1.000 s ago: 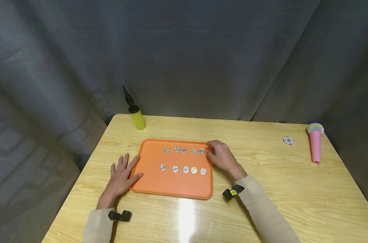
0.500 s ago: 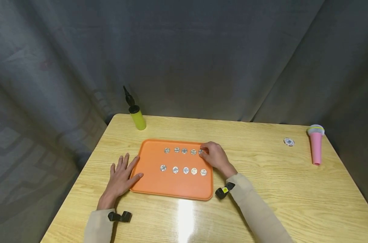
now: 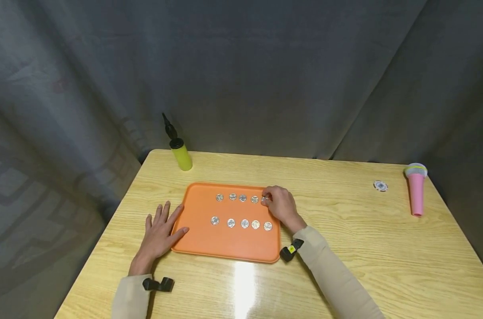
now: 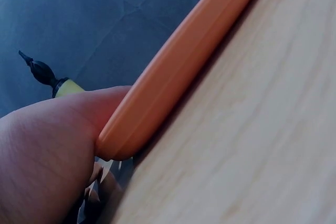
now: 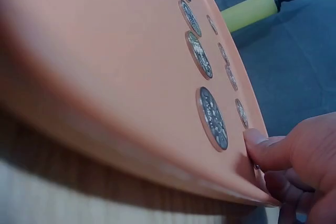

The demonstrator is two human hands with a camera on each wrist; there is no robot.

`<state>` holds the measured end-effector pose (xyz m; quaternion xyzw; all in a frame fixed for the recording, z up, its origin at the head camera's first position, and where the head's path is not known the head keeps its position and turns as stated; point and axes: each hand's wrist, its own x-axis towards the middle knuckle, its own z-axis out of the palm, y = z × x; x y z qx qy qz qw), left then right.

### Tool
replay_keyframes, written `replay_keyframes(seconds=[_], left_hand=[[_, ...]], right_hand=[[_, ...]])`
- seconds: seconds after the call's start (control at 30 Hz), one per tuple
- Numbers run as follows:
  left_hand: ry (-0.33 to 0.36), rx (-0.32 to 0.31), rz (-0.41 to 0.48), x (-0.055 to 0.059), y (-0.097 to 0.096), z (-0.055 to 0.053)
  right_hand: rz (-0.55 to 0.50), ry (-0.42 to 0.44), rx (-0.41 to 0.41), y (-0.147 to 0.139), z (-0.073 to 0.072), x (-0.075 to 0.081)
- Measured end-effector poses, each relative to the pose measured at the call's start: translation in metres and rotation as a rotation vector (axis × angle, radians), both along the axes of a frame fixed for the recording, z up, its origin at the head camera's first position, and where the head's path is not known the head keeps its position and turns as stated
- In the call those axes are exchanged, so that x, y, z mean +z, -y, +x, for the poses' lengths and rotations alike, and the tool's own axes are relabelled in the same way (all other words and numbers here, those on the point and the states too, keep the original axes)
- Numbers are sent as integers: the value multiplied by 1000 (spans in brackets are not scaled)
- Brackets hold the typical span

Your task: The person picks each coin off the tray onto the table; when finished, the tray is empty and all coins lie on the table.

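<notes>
An orange tray [image 3: 233, 243] lies on the table, bearing two rows of silver coins. My right hand [image 3: 283, 204] is over the tray's back right corner. Its thumb and fingertips pinch the last coin [image 3: 265, 199] of the back row, which is mostly hidden by them. In the right wrist view the thumb [image 5: 257, 145] covers that coin, and a larger-looking front-row coin [image 5: 212, 119] lies flat close by. With fingers spread, my left hand [image 3: 157, 235] rests at the tray's left rim, thumb and index finger over the edge. The left wrist view shows the tray's side [image 4: 168, 72] against this hand.
A yellow-green hand pump [image 3: 181, 155] with a black nozzle stands at the back left of the table. Far to the right are a white poker chip [image 3: 380, 186] and a pink toy microphone [image 3: 416, 190]. Grey curtains [image 3: 241, 79] hang behind the table.
My right hand has moved left from the tray's right rim onto the last back-row coin, and its fingers have closed on it. The left hand has stayed in place.
</notes>
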<state>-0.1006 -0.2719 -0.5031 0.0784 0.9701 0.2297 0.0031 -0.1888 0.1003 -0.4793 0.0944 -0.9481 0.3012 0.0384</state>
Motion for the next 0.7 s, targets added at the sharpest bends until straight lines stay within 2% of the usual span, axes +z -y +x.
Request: replay_keyframes(seconds=[0.2,0.7], left_hand=[[18,5,-2,0,0,-1],[11,4,4,-1,0,-1]], right_hand=[[15,-3,21,-1,0,1],[-19,22,46,-6,2,3]])
